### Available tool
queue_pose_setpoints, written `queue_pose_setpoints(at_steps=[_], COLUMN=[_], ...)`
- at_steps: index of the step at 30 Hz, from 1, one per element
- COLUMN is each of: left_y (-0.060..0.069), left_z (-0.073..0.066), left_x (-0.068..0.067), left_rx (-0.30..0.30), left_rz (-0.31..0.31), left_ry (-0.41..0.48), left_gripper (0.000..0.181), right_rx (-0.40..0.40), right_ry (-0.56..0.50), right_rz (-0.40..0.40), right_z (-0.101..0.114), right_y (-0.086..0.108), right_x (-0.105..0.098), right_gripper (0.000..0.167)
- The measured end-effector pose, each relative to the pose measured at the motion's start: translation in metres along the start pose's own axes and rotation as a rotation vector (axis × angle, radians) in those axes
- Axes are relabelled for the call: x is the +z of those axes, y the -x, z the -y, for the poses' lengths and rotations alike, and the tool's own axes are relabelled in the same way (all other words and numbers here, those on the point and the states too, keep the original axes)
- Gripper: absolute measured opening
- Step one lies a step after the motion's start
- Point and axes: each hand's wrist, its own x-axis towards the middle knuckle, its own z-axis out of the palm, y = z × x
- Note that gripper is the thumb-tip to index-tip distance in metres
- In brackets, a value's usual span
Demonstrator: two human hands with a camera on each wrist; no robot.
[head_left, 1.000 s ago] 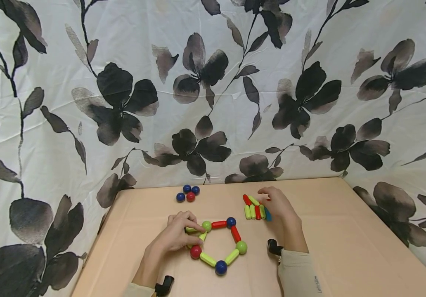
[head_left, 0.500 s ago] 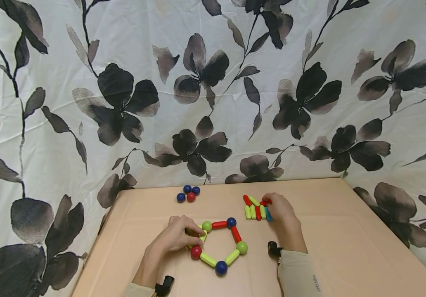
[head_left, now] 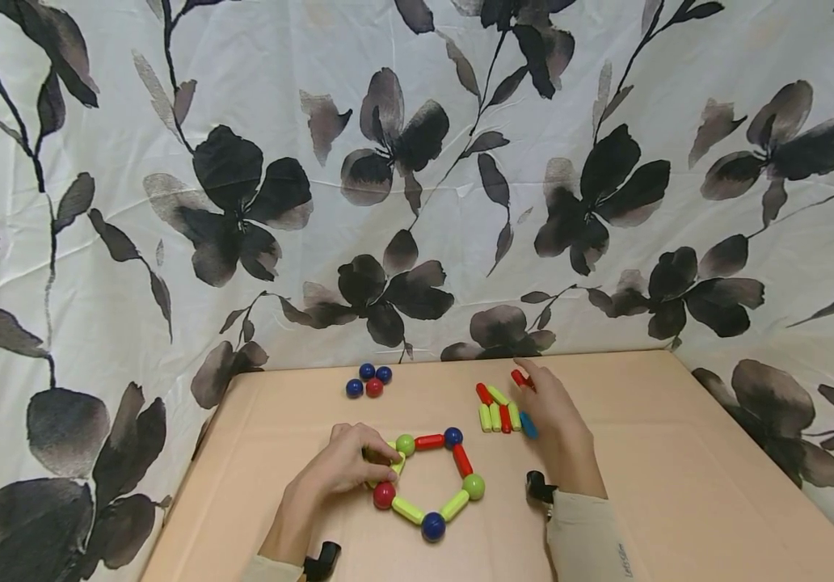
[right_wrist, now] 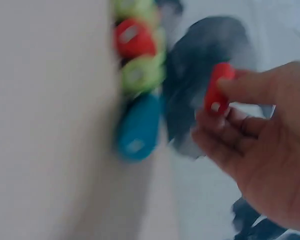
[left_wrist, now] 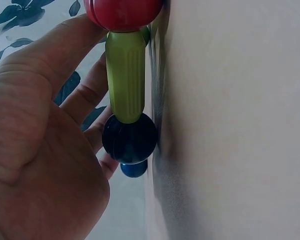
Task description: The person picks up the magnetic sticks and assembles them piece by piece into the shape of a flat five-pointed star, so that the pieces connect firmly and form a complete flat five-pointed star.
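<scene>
On the table, magnetic building rods and balls form a ring. My left hand (head_left: 347, 459) is at its left side, thumb and fingertips pinching a yellow-green rod (head_left: 398, 465) between the green ball (head_left: 405, 444) and the red ball (head_left: 384, 495). In the left wrist view, another yellow-green rod (left_wrist: 125, 77) joins the red ball (left_wrist: 124, 12) to a dark blue ball (left_wrist: 130, 139); the hand hides these from above. My right hand (head_left: 557, 412) pinches a red rod (right_wrist: 220, 88), raised off the table. Beside it lie stacked rods (head_left: 499, 415) and a blue rod (head_left: 528, 425).
Three blue balls and a red ball (head_left: 373, 388) sit together near the table's (head_left: 679, 485) back edge. A floral cloth (head_left: 461, 202) hangs behind. The ring's front corner is a blue ball (head_left: 433, 526).
My right hand has taken a red rod from the pile and lifted it a little away. The blue rod has tilted slightly. My left hand has stayed at the ring.
</scene>
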Motion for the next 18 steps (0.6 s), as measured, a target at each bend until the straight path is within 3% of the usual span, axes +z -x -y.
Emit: queue_pose_setpoints(at_steps=[5, 9, 13, 18], left_y=[0.001, 0.003, 0.003, 0.003], left_z=[0.0, 0.001, 0.0, -0.001], left_x=[0.001, 0.001, 0.0, 0.0], left_rx=[0.017, 0.03, 0.02, 0.007], left_rz=[-0.029, -0.04, -0.031, -0.025], left_ry=[-0.001, 0.0, -0.001, -0.007], left_gripper=[0.015, 0.015, 0.015, 0.014], right_rx=[-0.093, -0.115, -0.152, -0.165], right_ry=[-0.306, -0.518, -0.58, -0.555], right_rz=[0.021, 0.015, 0.028, 0.097], right_z=[0.029, 0.056, 0.08, 0.097], right_y=[0.0, 0.0, -0.002, -0.002], right_x=[-0.002, 0.01, 0.031, 0.056], right_gripper=[0.046, 0.038, 0.034, 0.032])
